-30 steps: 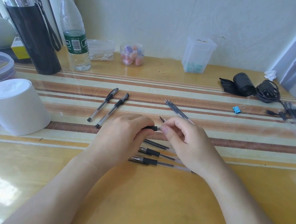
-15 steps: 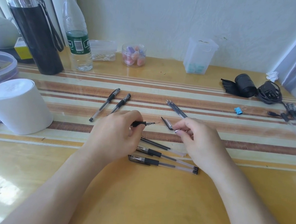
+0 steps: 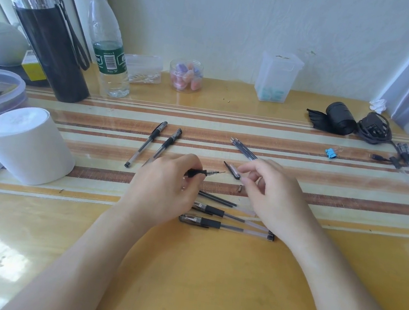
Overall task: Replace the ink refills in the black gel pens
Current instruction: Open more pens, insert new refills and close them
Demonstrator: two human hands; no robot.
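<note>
Mid-swap here: the left hand [image 3: 165,188] pinches a gel pen [image 3: 199,173] by its black rubbery grip, fingers curled round it. The thin metal tip is bare and points right, and the barrel is hidden under the palm. Just beyond the tip lies the cap [image 3: 232,170], a black clip over clear plastic, on the glossy striped bench [image 3: 208,272]. The right hand [image 3: 273,200] hovers at it with fingers loosely curled, tips at the cap's near end; touching or pinching, I cannot tell.

My read: the pen is uncapped, and opening it comes next. That calls for the right hand to take the nose or barrel, twist against the left, then draw out the slim spent refill.

The fresh refills [image 3: 244,148], a tight bundle of thin dark rods, sit just behind the right hand. Two loose refills [image 3: 217,199] and two waiting pens [image 3: 230,227] with clear barrels lie between the wrists. They're smooth and round, so likely to roll.
</note>
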